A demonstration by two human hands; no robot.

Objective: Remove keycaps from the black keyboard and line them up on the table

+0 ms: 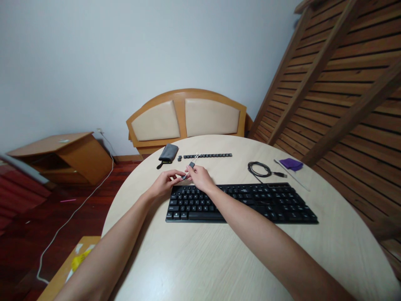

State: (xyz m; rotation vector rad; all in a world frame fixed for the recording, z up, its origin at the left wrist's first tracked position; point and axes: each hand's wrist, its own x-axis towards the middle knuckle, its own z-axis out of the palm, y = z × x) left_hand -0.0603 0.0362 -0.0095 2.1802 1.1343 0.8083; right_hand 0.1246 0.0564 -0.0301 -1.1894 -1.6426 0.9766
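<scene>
A black keyboard lies on the round pale wooden table. My right hand hovers above its far left corner, pinched on a thin wire keycap puller that carries a small dark keycap. My left hand is just beside it, fingers curled and pinching at the puller's lower end. A row of removed black keycaps lies in a line on the table just beyond my hands.
A grey pouch lies at the far left of the table. The keyboard's coiled cable and a purple cloth lie to the far right. A chair back stands behind the table; slatted wood panels lean at right.
</scene>
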